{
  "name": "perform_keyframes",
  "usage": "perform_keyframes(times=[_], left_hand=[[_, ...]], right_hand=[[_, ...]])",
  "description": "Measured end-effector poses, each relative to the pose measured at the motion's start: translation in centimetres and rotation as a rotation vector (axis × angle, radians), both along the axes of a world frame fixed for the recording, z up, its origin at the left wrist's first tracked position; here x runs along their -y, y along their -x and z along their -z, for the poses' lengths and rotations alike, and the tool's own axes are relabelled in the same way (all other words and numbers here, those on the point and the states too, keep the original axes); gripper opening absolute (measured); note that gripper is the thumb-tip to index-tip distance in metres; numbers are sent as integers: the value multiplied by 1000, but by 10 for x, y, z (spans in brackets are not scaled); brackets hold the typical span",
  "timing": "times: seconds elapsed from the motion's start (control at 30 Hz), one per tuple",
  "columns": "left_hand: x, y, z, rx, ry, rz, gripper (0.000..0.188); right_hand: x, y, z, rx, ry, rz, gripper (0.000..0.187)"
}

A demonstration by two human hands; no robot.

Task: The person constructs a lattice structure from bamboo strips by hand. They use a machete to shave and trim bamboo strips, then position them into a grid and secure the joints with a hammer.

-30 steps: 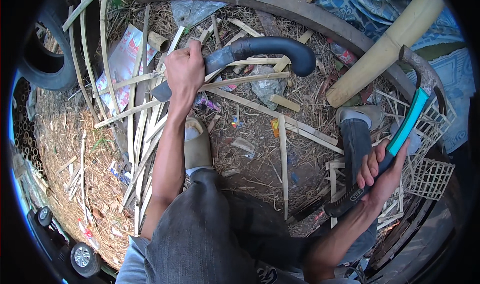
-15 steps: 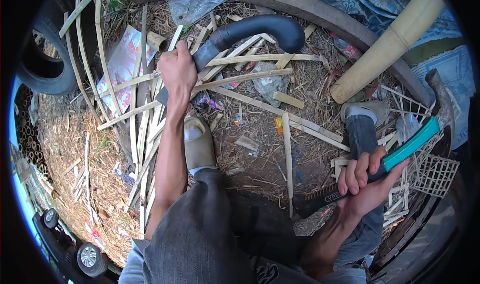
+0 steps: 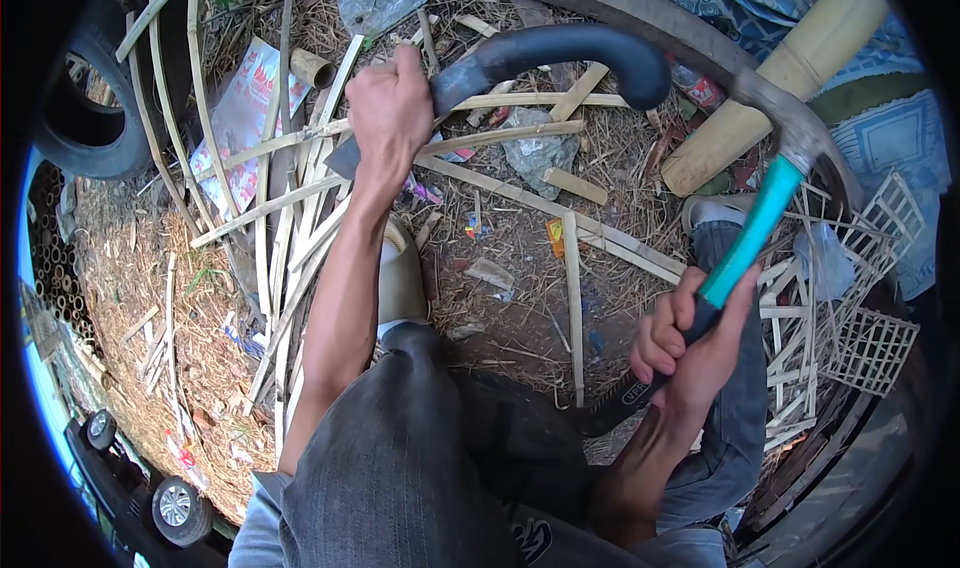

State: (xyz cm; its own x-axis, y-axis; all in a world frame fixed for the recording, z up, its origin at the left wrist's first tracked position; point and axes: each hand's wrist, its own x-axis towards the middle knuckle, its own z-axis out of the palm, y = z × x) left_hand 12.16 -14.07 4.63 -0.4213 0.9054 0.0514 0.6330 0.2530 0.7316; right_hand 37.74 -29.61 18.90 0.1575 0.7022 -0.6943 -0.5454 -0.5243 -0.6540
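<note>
1. Far left, a black rubber tyre [image 3: 95, 128] sits at the edge of the scene, and below it, in the lower corner, there's a dark vehicle's silver-spoked wheel [image 3: 180, 514].
2. Moving in, a pink-and-white printed sheet [image 3: 240, 118] lies on straw-strewn ground, with long, pale split-bamboo strips [image 3: 285, 238] crossing over it and piling up beside it.
3. Here's the left hand [image 3: 392, 108], balled into a fist, fingers clamped around the dark metal blade [image 3: 457, 83] of a tool; metal shows on both sides of the grip.
4. Follow that blade up and right and it runs into a thick, curved black handle [image 3: 570, 46], bending over at its far end, above the strips and a crumpled clear plastic piece [image 3: 540, 148].
5. Below the left hand, an olive clog [image 3: 402, 283] stands close to the strips.
6. Over to the right hand [image 3: 695, 338]: fingers wrapped firmly around the black grip of a teal-and-black claw hammer [image 3: 755, 228]. It slants, butt low by the dark trousers, grey steel head [image 3: 795, 128] up high.
7. Behind that head, a thick, pale bamboo pole [image 3: 700, 158] reaches to the upper right, near a blue patterned cloth [image 3: 885, 153].
8. Far right, an open bamboo lattice [image 3: 872, 353] rests below the cloth.
</note>
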Motion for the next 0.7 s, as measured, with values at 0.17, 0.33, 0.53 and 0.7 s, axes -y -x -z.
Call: perform_keyframes(times=[0.17,0.33,0.53,0.7], left_hand=[[8,6,20,-54,70,48,64],[19,12,31,-23,68,-3,66],[55,32,34,-22,43,10,68],[67,29,26,8,127,-42,68]], right_hand=[[-13,1,4,-4,13,-57,68],[5,-18,13,38,-68,282,67],[40,6,-5,-159,288,26,72],[69,6,16,-130,86,350,72]])
